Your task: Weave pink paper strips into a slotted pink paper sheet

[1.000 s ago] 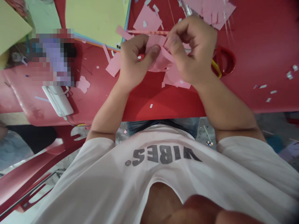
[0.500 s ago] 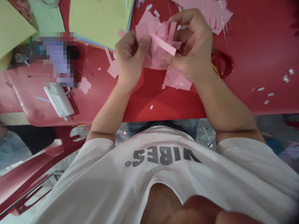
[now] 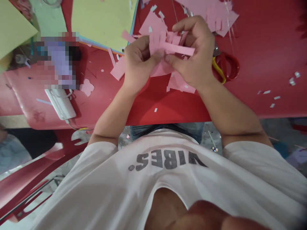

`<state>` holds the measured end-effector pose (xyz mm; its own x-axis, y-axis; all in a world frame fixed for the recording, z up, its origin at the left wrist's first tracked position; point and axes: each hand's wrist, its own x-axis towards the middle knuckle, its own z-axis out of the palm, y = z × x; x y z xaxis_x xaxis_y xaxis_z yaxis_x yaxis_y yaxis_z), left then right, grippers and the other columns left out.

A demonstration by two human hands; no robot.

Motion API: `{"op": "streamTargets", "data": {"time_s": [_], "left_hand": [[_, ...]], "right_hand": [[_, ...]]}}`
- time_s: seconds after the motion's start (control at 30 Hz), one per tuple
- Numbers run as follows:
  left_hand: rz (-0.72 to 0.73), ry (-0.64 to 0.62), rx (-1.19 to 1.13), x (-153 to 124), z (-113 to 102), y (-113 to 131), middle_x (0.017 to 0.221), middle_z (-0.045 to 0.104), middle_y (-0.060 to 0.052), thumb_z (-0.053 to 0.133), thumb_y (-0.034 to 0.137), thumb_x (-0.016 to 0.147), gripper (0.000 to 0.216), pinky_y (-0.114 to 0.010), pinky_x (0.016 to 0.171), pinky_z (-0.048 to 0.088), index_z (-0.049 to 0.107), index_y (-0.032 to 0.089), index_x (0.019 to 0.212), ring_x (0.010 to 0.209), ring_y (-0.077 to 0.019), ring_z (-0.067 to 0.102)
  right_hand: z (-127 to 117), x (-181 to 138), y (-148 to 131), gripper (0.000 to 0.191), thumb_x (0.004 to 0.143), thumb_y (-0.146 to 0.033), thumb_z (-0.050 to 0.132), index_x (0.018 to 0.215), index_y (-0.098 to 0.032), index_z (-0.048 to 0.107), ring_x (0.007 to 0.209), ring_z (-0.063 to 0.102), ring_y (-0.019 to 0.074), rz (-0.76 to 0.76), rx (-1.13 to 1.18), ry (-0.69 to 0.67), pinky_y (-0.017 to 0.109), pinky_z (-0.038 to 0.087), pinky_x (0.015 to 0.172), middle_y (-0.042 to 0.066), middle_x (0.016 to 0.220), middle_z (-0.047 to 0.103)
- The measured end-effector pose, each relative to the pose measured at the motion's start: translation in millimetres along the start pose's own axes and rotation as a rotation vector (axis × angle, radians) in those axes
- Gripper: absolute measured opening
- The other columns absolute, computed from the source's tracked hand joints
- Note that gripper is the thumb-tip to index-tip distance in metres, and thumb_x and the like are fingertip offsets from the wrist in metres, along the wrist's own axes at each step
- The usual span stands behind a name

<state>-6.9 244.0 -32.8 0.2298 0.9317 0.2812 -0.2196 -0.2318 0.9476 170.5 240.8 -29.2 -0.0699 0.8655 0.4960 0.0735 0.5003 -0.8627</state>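
Both hands meet over the red table (image 3: 259, 48), a little above its surface. My left hand (image 3: 137, 64) pinches a pink paper piece (image 3: 158, 43) cut into several upright strips. My right hand (image 3: 194, 51) is closed too, its thumb and fingers gripping a loose pink paper strip (image 3: 179, 49) that lies crosswise over the cut strips. More pink paper offcuts (image 3: 179, 83) lie on the table right under the hands.
Red-handled scissors (image 3: 226, 65) lie just right of my right hand. Yellow and green paper sheets (image 3: 103, 19) sit at the far left, pink cut sheets (image 3: 216, 14) at the far right. A white charger (image 3: 60, 103) rests near the left edge. Small paper scraps (image 3: 273, 97) dot the table.
The hands lowered slightly and drew together. The loose pink strip turned from slanted to nearly level across the cut strips, and the scissors' yellow part came back into sight.
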Motion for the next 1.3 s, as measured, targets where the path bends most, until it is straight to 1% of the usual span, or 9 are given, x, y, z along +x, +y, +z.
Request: {"op": "streamTargets", "data": {"time_s": [0.1, 0.2, 0.4, 0.57, 0.7, 0.77, 0.97, 1.13, 1.3], "left_hand": [[0.004, -0.057, 0.022, 1.1, -1.6, -4.7, 0.094, 0.069, 0.0, 0.086, 0.035, 0.078, 0.031, -0.03, 0.078, 0.052, 0.073, 0.026, 0.105, 0.088, -0.0156, 0.063], [-0.018, -0.017, 0.026, 0.3, -1.7, -4.6, 0.095, 0.071, 0.001, 0.087, 0.026, 0.077, 0.031, -0.03, 0.078, 0.054, 0.072, 0.027, 0.104, 0.089, -0.0166, 0.065], [-0.058, -0.006, 0.007, -1.6, -1.0, 4.7, 0.1, 0.07, -0.004, 0.079, 0.009, 0.082, 0.027, -0.033, 0.084, 0.056, 0.069, 0.015, 0.106, 0.095, -0.018, 0.067], [-0.035, 0.05, 0.107, -1.2, -2.9, 2.8, 0.09, 0.065, 0.0, 0.079, 0.017, 0.083, 0.019, -0.029, 0.073, 0.05, 0.071, 0.023, 0.1, 0.085, -0.0147, 0.06], [-0.029, 0.092, 0.166, -1.8, -0.8, -1.1, 0.079, 0.06, 0.003, 0.076, 0.018, 0.084, 0.019, -0.03, 0.063, 0.042, 0.069, 0.033, 0.093, 0.07, -0.0139, 0.052], [-0.007, 0.11, 0.183, -1.7, 0.9, -2.5, 0.073, 0.055, 0.003, 0.074, 0.018, 0.083, 0.02, -0.031, 0.057, 0.036, 0.069, 0.036, 0.089, 0.062, -0.0143, 0.045], [0.018, 0.052, 0.195, -0.9, 1.5, 1.4, 0.069, 0.051, 0.003, 0.077, 0.021, 0.084, 0.009, -0.029, 0.054, 0.029, 0.07, 0.026, 0.085, 0.059, -0.0112, 0.04], [-0.024, 0.004, 0.142, -4.1, 0.7, 5.4, 0.077, 0.059, 0.002, 0.076, 0.022, 0.086, 0.009, -0.029, 0.062, 0.04, 0.072, 0.025, 0.094, 0.066, -0.0117, 0.053], [-0.006, -0.07, 0.075, -3.4, -1.2, 3.2, 0.09, 0.068, -0.002, 0.078, 0.026, 0.087, 0.016, -0.03, 0.072, 0.048, 0.071, 0.022, 0.101, 0.079, -0.0144, 0.063]], "right_hand": [[-0.5, -1.0, -3.5, 0.048, 0.068, -0.013, 0.075, 0.112, -0.026, 0.059, 0.089, 0.055, 0.0179, 0.004, -0.075, 0.015, 0.033, 0.046, 0.074, 0.001, 0.109, 0.061], [-1.4, -0.7, -9.2, 0.046, 0.071, -0.015, 0.074, 0.112, -0.027, 0.058, 0.088, 0.057, 0.0172, 0.046, -0.059, 0.015, 0.033, 0.049, 0.076, 0.0, 0.109, 0.06], [-6.5, 3.3, -18.8, 0.035, 0.075, -0.021, 0.072, 0.107, -0.03, 0.059, 0.074, 0.054, 0.014, 0.149, 0.003, 0.017, 0.03, 0.047, 0.062, -0.003, 0.109, 0.061], [-6.6, 4.4, -27.0, 0.021, 0.089, -0.044, 0.063, 0.1, -0.027, 0.067, 0.078, 0.055, 0.0177, 0.208, 0.052, -0.004, 0.033, 0.05, 0.07, 0.0, 0.09, 0.063], [-3.0, 7.5, -22.6, 0.049, 0.099, -0.062, 0.042, 0.089, -0.021, 0.067, 0.064, 0.055, 0.0156, 0.394, 0.284, 0.103, 0.03, 0.044, 0.057, 0.001, 0.074, 0.059], [-3.5, 9.6, -15.2, 0.056, 0.096, -0.068, 0.044, 0.086, -0.017, 0.066, 0.057, 0.051, 0.0125, 0.428, 0.337, 0.133, 0.026, 0.037, 0.049, 0.0, 0.067, 0.057], [-11.9, 11.2, -10.4, 0.04, 0.092, -0.059, 0.061, 0.087, -0.022, 0.075, 0.05, 0.046, 0.0137, 0.337, 0.243, 0.019, 0.032, 0.03, 0.048, 0.0, 0.061, 0.059], [-13.3, 11.4, -20.4, 0.03, 0.074, -0.054, 0.083, 0.086, -0.029, 0.073, 0.066, 0.057, 0.0175, 0.162, 0.062, -0.016, 0.035, 0.041, 0.056, -0.001, 0.079, 0.069], [-12.8, 9.0, -12.5, 0.011, 0.077, -0.027, 0.082, 0.082, -0.026, 0.073, 0.065, 0.058, 0.0147, 0.141, -0.006, -0.028, 0.032, 0.041, 0.057, -0.002, 0.075, 0.068]]}}
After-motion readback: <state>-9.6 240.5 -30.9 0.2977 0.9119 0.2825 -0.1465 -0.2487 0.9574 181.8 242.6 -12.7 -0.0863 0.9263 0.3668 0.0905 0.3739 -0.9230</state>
